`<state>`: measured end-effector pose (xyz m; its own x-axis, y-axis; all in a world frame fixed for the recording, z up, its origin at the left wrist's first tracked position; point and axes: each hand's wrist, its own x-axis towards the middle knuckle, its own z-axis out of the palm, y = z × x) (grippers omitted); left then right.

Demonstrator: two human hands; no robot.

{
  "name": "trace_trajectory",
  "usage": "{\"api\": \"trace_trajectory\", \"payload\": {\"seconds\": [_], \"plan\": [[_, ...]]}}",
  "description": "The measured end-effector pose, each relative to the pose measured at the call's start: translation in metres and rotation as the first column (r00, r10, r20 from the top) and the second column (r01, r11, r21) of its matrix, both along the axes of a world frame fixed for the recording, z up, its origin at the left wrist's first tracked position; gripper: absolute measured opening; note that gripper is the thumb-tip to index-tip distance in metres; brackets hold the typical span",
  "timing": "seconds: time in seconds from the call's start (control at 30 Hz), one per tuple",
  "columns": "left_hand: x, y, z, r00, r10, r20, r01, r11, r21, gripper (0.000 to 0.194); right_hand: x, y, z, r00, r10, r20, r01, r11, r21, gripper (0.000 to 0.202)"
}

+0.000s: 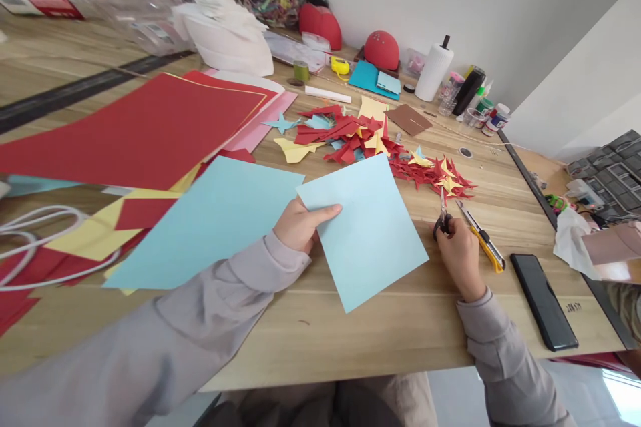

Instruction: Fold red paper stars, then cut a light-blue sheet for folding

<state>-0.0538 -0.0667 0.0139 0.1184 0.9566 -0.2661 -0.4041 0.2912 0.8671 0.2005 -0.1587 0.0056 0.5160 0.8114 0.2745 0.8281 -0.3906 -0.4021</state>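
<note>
My left hand [298,223] grips a light blue square of paper [373,240] near its left corner, thumb on top and the fingers hidden beneath. The square is held over the table in front of me. To the right, my right hand [459,250] is closed on the black handles of a pair of scissors [443,217], whose blades point away from me at the cut paper pieces. A larger light blue sheet [215,213] lies under my left forearm. Beyond the square, red, yellow and blue cut paper pieces [360,133] lie in a loose pile, some shaped like stars.
A yellow utility knife [483,240] and a black phone [543,300] lie right of my right hand. Large red sheets [150,127] and a white cable [40,233] are at left. A white roll [435,70], bottles [495,120] and red domes [381,50] stand at the back.
</note>
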Motion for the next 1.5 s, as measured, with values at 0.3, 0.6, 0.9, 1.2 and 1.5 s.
{"api": "trace_trajectory", "payload": {"seconds": [0.3,0.6,0.9,1.2,1.5], "plan": [[-0.001,0.007,-0.001,0.997,0.052,-0.055,-0.053,0.999,-0.012,0.054,0.0,-0.008,0.004,0.989,-0.065,0.132,0.075,0.994,-0.074,0.022],[-0.002,0.008,-0.001,0.999,-0.008,-0.031,0.008,1.0,0.005,0.05,0.006,-0.015,0.006,0.911,0.003,0.413,0.091,0.974,-0.208,0.019],[0.001,-0.004,0.003,0.956,-0.292,-0.031,0.289,0.954,-0.078,0.042,-0.014,-0.012,0.007,0.636,0.71,0.302,-0.762,0.639,0.102,0.037],[-0.021,0.006,-0.001,0.793,-0.022,-0.609,0.43,0.727,0.534,0.047,-0.015,-0.013,0.002,0.498,0.844,0.197,-0.867,0.493,0.079,0.038],[-0.023,-0.011,-0.013,0.439,-0.074,-0.896,0.871,0.279,0.404,0.023,-0.016,-0.014,0.002,0.601,0.797,-0.064,-0.79,0.604,0.1,0.025]]}}
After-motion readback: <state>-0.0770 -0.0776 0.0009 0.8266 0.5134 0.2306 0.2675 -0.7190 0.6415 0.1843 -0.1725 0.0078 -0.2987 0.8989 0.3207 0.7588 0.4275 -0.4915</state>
